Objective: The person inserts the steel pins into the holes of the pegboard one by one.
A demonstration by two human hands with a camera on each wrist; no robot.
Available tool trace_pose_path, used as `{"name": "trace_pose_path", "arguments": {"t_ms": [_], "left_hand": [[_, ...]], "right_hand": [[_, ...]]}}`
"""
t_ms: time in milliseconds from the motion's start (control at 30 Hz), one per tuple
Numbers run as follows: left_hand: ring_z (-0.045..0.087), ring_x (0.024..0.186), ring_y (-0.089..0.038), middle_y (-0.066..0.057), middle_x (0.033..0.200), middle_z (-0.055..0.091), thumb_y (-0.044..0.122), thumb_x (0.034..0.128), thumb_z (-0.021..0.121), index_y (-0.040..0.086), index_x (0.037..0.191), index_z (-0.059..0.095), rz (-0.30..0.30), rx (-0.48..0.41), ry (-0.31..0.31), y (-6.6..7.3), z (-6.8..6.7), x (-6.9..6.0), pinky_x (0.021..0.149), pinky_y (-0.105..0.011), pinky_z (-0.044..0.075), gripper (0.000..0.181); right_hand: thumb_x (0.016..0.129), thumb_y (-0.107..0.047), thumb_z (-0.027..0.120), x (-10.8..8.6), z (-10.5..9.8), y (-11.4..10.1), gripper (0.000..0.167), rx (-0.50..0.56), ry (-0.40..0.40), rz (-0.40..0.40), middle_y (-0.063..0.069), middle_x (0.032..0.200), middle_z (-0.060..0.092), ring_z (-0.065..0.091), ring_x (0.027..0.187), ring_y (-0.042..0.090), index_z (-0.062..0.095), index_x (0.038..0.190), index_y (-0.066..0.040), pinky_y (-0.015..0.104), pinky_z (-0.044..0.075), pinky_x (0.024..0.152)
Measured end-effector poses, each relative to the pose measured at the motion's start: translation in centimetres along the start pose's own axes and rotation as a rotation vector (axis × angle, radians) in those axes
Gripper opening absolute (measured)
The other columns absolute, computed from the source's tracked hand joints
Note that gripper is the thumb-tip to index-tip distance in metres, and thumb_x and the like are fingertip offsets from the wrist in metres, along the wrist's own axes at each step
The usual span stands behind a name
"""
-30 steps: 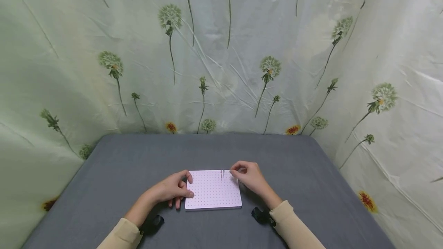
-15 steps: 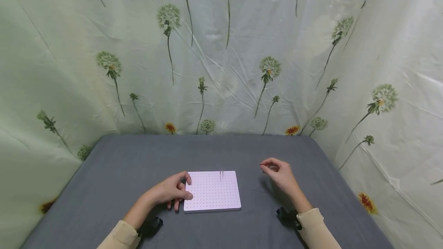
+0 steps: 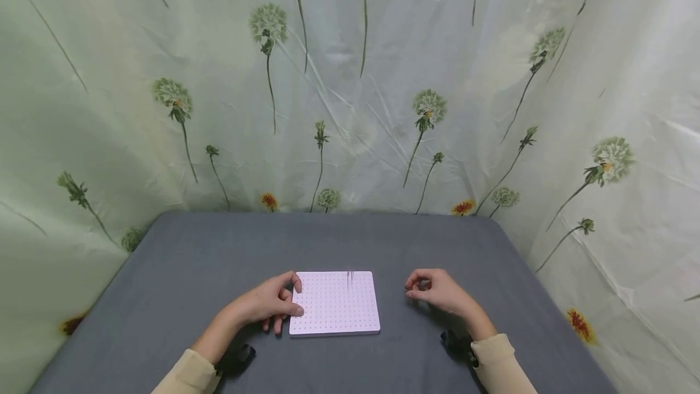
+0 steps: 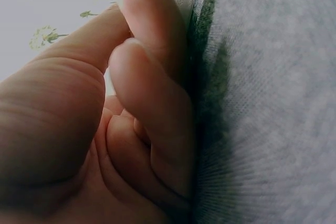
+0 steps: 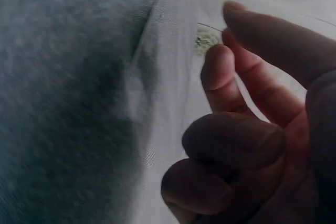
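Observation:
A white pegboard (image 3: 335, 306) with a grid of small holes lies on the grey tabletop. Several thin pins (image 3: 350, 278) stand near its far edge, right of the middle. My left hand (image 3: 268, 301) holds the board's left edge, thumb and index finger on it, the other fingers low beside it. Right of the board, my right hand (image 3: 437, 290) hovers low with loosely bent fingers and nothing visible between them. In the right wrist view, a thin pin-like rod (image 5: 148, 24) lies on the cloth, apart from the fingertips.
Grey cloth (image 3: 328, 236) covers the table. A pale curtain (image 3: 361, 108) printed with dandelions hangs behind it and on both sides. A black wrist camera (image 3: 237, 359) sits under the left wrist, another camera (image 3: 456, 345) under the right.
My right hand has moved from the board's far right corner out to the right, then dropped lower and slightly nearer. My left hand has stayed on the board.

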State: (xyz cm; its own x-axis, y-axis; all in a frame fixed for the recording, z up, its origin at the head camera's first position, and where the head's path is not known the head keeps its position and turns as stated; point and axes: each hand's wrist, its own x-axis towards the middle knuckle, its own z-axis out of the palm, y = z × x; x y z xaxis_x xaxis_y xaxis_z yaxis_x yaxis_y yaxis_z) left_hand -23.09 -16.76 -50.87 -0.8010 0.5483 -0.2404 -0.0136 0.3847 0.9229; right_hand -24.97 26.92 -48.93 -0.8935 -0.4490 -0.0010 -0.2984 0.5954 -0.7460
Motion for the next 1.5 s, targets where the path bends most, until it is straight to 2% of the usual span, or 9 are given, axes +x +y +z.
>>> {"name": "trace_pose_path", "arguments": {"t_ms": [133, 300, 467, 600, 767, 900, 1033, 1200, 1500], "left_hand": [[0.062, 0.042, -0.009, -0.001, 0.062, 0.062, 0.024, 0.0937, 0.082, 0.007, 0.117, 0.05, 0.007, 0.014, 0.011, 0.2, 0.1, 0.3, 0.038, -0.023, 0.042, 0.043], [0.061, 0.043, -0.01, -0.002, 0.063, 0.062, 0.023, 0.0932, 0.082, 0.007, 0.116, 0.05, 0.001, 0.017, 0.03, 0.6, 0.2, 0.2, 0.038, -0.024, 0.042, 0.043], [0.061, 0.043, -0.01, -0.001, 0.063, 0.062, 0.024, 0.093, 0.083, 0.007, 0.116, 0.05, -0.018, 0.009, 0.03, 0.3, 0.1, -0.2, 0.039, -0.024, 0.042, 0.044], [0.061, 0.043, -0.01, -0.001, 0.063, 0.061, 0.024, 0.0933, 0.082, 0.006, 0.117, 0.05, -0.026, -0.004, 0.026, 0.2, 0.1, -0.3, 0.039, -0.023, 0.042, 0.044], [0.061, 0.043, -0.01, -0.001, 0.063, 0.061, 0.023, 0.0937, 0.082, 0.005, 0.117, 0.049, -0.018, -0.008, 0.027, 0.3, 0.1, -0.4, 0.039, -0.024, 0.042, 0.044], [0.061, 0.043, -0.01, -0.002, 0.063, 0.061, 0.022, 0.0939, 0.082, 0.005, 0.117, 0.049, -0.008, -0.006, 0.027, 0.4, 0.1, -0.4, 0.039, -0.024, 0.041, 0.043], [0.061, 0.044, -0.01, -0.002, 0.064, 0.06, 0.021, 0.0944, 0.081, 0.005, 0.118, 0.049, -0.006, -0.004, 0.026, 0.5, 0.1, -0.4, 0.039, -0.024, 0.042, 0.043], [0.061, 0.043, -0.011, -0.002, 0.063, 0.061, 0.021, 0.095, 0.081, 0.004, 0.118, 0.049, -0.009, 0.003, 0.029, 0.4, 0.0, -0.6, 0.039, -0.025, 0.042, 0.042], [0.062, 0.044, -0.01, -0.002, 0.063, 0.061, 0.021, 0.0946, 0.081, 0.004, 0.118, 0.049, -0.01, 0.009, 0.021, 0.6, 0.0, -0.4, 0.039, -0.025, 0.042, 0.043]], "right_hand": [[0.092, -0.014, 0.081, 0.1, 0.2, 0.2, 0.012, -0.005, -0.051, 0.004, -0.001, 0.083, 0.065, 0.057, 0.072, 0.003, 0.073, 0.096, -0.006, 0.021, 0.045, 0.068], [0.09, -0.016, 0.083, 0.2, 0.3, 0.2, 0.012, -0.063, -0.08, 0.031, -0.005, 0.079, 0.064, 0.055, 0.069, 0.002, 0.074, 0.092, -0.009, 0.021, 0.044, 0.068], [0.089, -0.017, 0.083, 0.5, 1.0, 0.0, 0.01, -0.185, -0.074, 0.012, -0.01, 0.073, 0.064, 0.05, 0.064, -0.001, 0.074, 0.086, -0.015, 0.021, 0.042, 0.064], [0.09, -0.015, 0.081, 0.5, 1.4, -0.8, 0.012, -0.317, -0.037, 0.007, -0.012, 0.072, 0.065, 0.048, 0.062, -0.002, 0.074, 0.081, -0.019, 0.022, 0.042, 0.062], [0.09, -0.011, 0.078, 0.2, 1.7, -2.2, 0.018, -0.484, -0.012, -0.006, -0.013, 0.07, 0.062, 0.045, 0.061, 0.0, 0.071, 0.077, -0.021, 0.023, 0.041, 0.061], [0.089, -0.01, 0.078, 0.1, 1.9, -2.7, 0.02, -0.569, -0.007, -0.023, -0.013, 0.068, 0.057, 0.043, 0.06, 0.002, 0.068, 0.075, -0.02, 0.023, 0.039, 0.06], [0.088, -0.01, 0.078, 0.1, 2.0, -2.7, 0.022, -0.585, 0.0, -0.023, -0.014, 0.067, 0.055, 0.043, 0.059, 0.002, 0.067, 0.073, -0.021, 0.023, 0.038, 0.06], [0.086, -0.009, 0.077, 0.2, 2.1, -2.4, 0.021, -0.578, -0.017, -0.064, -0.014, 0.066, 0.053, 0.042, 0.06, 0.001, 0.065, 0.073, -0.021, 0.022, 0.037, 0.059], [0.084, -0.007, 0.075, 0.5, 1.8, -1.1, 0.018, -0.486, -0.043, -0.12, -0.014, 0.065, 0.05, 0.041, 0.059, -0.003, 0.064, 0.075, -0.018, 0.019, 0.037, 0.059]]}}
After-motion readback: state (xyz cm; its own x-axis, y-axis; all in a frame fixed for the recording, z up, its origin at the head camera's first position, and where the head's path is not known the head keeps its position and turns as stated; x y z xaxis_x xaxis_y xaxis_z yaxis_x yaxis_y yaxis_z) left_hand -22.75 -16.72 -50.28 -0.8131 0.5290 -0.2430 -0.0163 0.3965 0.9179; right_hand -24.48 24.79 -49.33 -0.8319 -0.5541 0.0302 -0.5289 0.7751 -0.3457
